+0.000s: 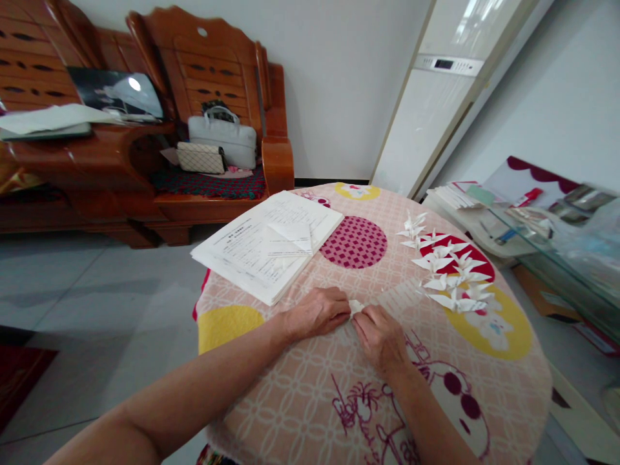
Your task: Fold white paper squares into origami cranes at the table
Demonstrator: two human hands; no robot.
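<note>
A small piece of folded white paper is pinched between my two hands, low over the cloth-covered round table. My left hand grips it from the left with curled fingers. From the right, my right hand closes on its other side; the fingers hide much of it. Several white folded paper cranes stand in rows at the right of the table. At the left lies a stack of printed sheets, with folded paper pieces on top.
Behind the table stands a carved wooden chair holding a grey handbag and a quilted pouch. A tall white air conditioner is against the wall. A cluttered glass shelf stands close by on the right.
</note>
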